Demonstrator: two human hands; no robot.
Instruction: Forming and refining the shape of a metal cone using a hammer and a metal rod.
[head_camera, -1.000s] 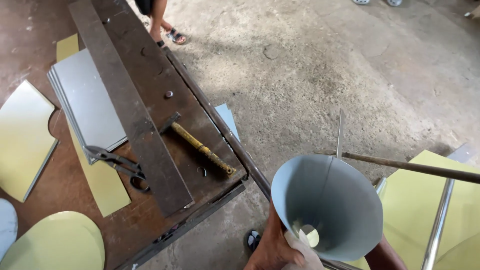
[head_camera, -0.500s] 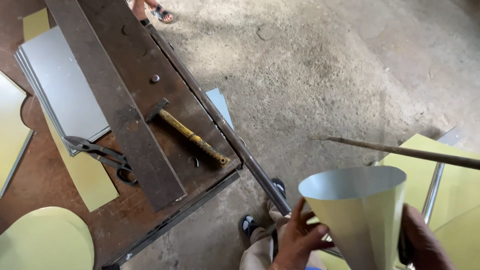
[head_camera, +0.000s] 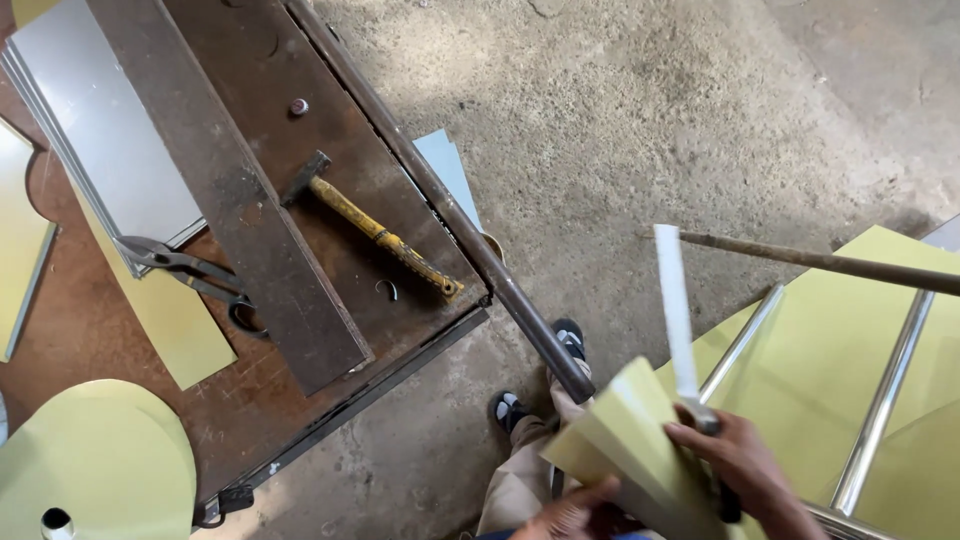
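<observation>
A rolled sheet-metal cone (head_camera: 640, 445), pale yellow outside, lies on its side low in the head view. My left hand (head_camera: 572, 512) grips its narrow lower end. My right hand (head_camera: 745, 468) rests on the cone's upper side and pinches a thin grey metal strip (head_camera: 675, 310) that stands up from it. A yellow-handled hammer (head_camera: 385, 240) lies on the rusty workbench (head_camera: 330, 170) to the left, beside tin snips (head_camera: 190, 278). My feet in sandals (head_camera: 540, 385) show below the bench's edge.
A steel pipe (head_camera: 450, 215) runs along the bench edge. A heavy flat bar (head_camera: 240, 210), grey sheets (head_camera: 100, 130) and yellow cut sheets (head_camera: 95, 465) lie on the bench. A thin rusty rod (head_camera: 830, 263) crosses at right over yellow sheets (head_camera: 860, 340) and shiny tubes (head_camera: 885, 400).
The cone has tipped from mouth-up onto its side, so its yellow outside now shows. My right hand has come onto it and holds the strip. The view shifted down and left.
</observation>
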